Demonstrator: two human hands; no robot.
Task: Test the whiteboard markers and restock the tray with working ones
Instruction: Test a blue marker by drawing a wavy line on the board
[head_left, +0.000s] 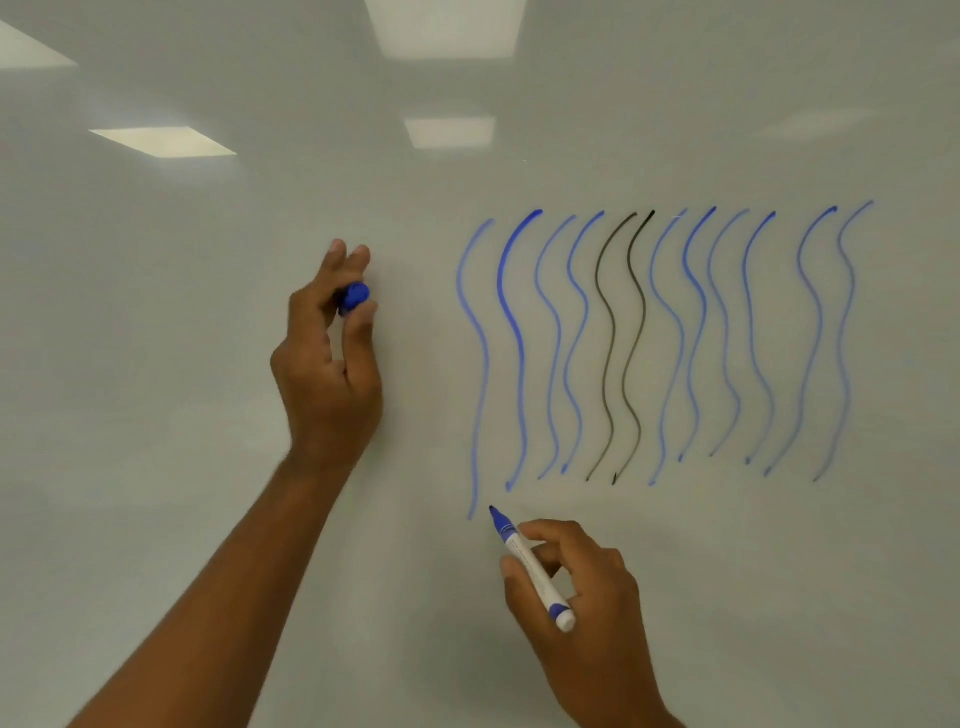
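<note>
At lower centre our right hand (576, 582) pinches the uncapped marker (530, 564), tip just below the wavy lines (660, 343); our left hand (327, 364), mid-frame, grips its cap (355, 297), ready for recapping.

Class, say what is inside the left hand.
A blue marker cap shows, pinched in the left hand; the hand covers the cap's other end.

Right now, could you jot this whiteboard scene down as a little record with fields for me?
Surface: whiteboard
Marks: wavy vertical lines, mostly blue; two black lines among them
Left hand: pinches blue marker cap with its fingers
Right hand: grips uncapped blue marker, tip pointing up-left
Tip: near the leftmost line's lower end
</note>
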